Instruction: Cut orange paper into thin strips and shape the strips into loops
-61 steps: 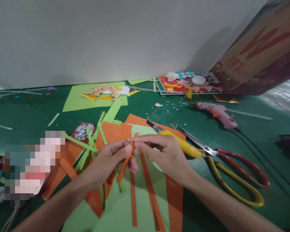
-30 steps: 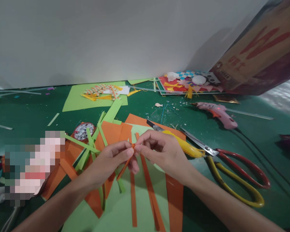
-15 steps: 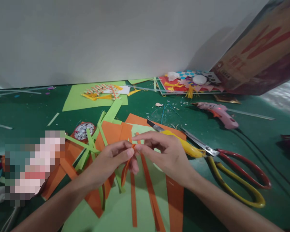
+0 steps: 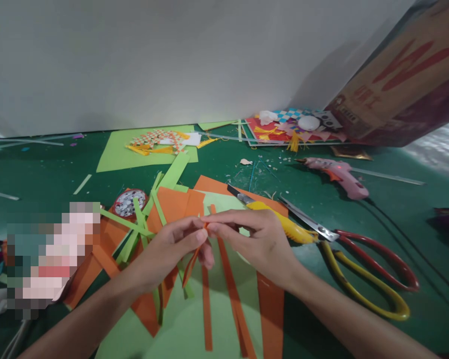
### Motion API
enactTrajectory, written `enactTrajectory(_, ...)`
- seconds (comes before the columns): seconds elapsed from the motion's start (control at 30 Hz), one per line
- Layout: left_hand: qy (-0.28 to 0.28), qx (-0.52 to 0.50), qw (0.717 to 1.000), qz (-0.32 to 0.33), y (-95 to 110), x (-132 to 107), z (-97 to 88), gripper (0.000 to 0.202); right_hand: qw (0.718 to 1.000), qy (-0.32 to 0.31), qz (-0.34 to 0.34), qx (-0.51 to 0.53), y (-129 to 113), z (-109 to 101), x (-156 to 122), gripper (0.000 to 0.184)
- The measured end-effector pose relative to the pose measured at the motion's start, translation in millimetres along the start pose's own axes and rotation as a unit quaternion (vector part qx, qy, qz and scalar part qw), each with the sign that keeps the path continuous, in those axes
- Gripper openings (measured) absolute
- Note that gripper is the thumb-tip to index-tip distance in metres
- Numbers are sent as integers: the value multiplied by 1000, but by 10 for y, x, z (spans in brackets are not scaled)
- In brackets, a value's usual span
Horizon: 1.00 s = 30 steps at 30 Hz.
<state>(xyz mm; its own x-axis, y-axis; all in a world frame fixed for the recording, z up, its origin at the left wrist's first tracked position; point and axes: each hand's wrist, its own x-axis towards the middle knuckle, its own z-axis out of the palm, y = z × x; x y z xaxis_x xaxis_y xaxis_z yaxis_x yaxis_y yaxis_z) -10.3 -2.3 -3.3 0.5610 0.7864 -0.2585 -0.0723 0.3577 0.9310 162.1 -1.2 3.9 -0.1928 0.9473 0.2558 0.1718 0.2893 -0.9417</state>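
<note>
The left hand (image 4: 168,252) and right hand (image 4: 260,239) meet fingertip to fingertip above the table, each pinched narrow on the top end of one orange strip (image 4: 191,263), which hangs down and leftward from the pinch, clear of the papers below. The grip sits at the very tip of the strip; the fold or twist being worked there is too small to make out. To do this well, the thumbs and forefingers should, in my judgement, stay close together so the thin paper creases where intended and does not tear, and the hanging tail should be kept free of the loose strips beneath. Under the hands lie more orange strips (image 4: 232,294) on a pale green sheet (image 4: 183,324), with green strips (image 4: 142,224) crossed over orange paper to the left. Just beyond the right hand rests a yellow knife (image 4: 284,224), blade pointing away, and beside it scissors (image 4: 362,269) with red and yellow handles. Farther off sit a pink glue gun (image 4: 336,172), a tub of googly eyes (image 4: 129,203), and a woven paper piece (image 4: 155,141) near the wall.
</note>
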Motion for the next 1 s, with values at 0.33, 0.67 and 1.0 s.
enactTrajectory(0.33, 3, -6, 1000, -4, 8, 21, -4, 19, 998, 21, -14, -49, -11, -7, -8, 19)
enactTrajectory(0.67, 8, 6, 1000, -4, 28, 4, 19, 19, 999, -19, -14, -40, -11, -17, -19, 19)
enactTrajectory(1.0, 14, 33, 999, -14, 17, 6, 8, 22, 995, -57, 66, 38, -38, -33, 35, 14)
